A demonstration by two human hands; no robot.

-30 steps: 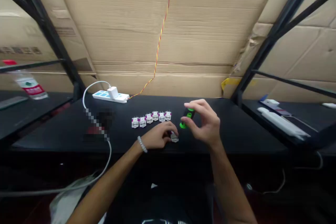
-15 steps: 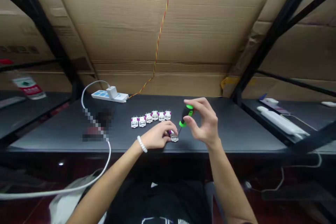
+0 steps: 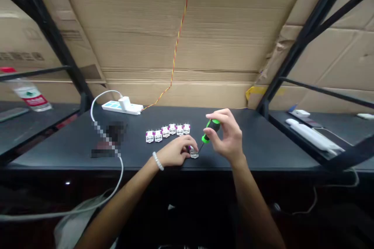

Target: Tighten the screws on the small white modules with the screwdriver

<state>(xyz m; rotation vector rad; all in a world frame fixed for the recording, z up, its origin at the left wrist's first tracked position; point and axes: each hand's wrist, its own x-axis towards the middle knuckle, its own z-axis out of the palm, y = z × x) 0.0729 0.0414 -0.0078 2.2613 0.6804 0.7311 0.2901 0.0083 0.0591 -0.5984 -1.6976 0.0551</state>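
White beaded bracelet point(image 3: 157, 161), single strand of small round beads, around left wrist, just behind left hand point(image 3: 173, 152). Right hand point(image 3: 226, 136) bare, with bare right forearm point(image 3: 257, 206) running back from grip toward lower frame edge. Left forearm point(image 3: 128, 190) likewise bare behind bracelet. Dark, near-black cotton T-shirt point(image 3: 175, 227) on torso, low in frame, between both forearms, well behind both grips. Scrap of white print point(image 3: 178, 247) at shirt's lower edge, cut off by frame, unreadable.
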